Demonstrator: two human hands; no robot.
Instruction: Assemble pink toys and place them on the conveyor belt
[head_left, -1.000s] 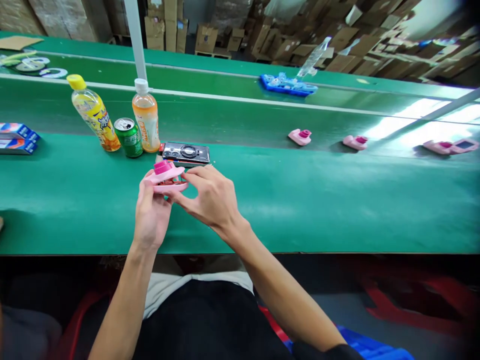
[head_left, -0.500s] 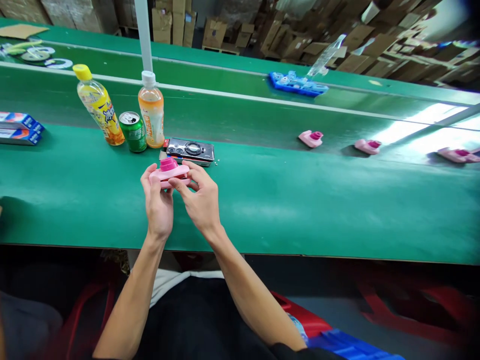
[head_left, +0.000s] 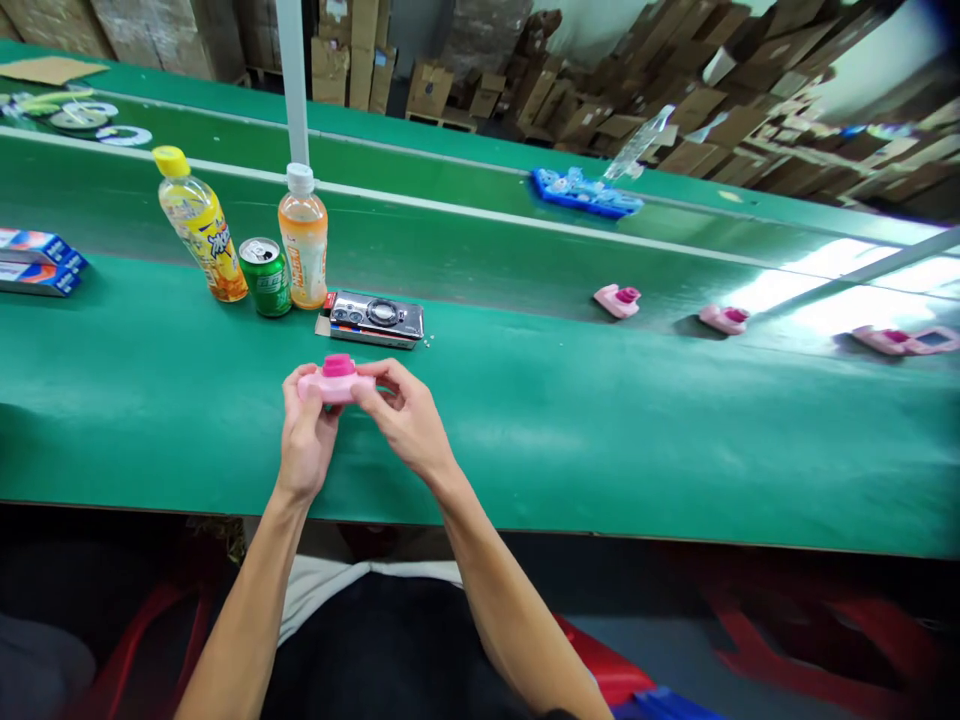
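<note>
A small pink toy camera [head_left: 335, 381] with a darker pink lens is held above the green table [head_left: 600, 430]. My left hand [head_left: 305, 440] grips its left end with thumb and fingers closed on it. Pinching its right end is my right hand [head_left: 405, 420]. Just beyond the toy, a dark phone-like device [head_left: 375, 318] lies flat on the table.
Two drink bottles [head_left: 199, 224] and a green can [head_left: 265, 277] stand at the left. Flat boxes [head_left: 34, 262] lie at the far left. More pink toy cameras [head_left: 618, 299] sit on the belt to the right. A blue tray [head_left: 585, 192] lies farther back. Cardboard boxes fill the background.
Both hands have drawn the pink toy slightly nearer to me and closed its two halves flat together. The pieces on the belt have shifted little.
</note>
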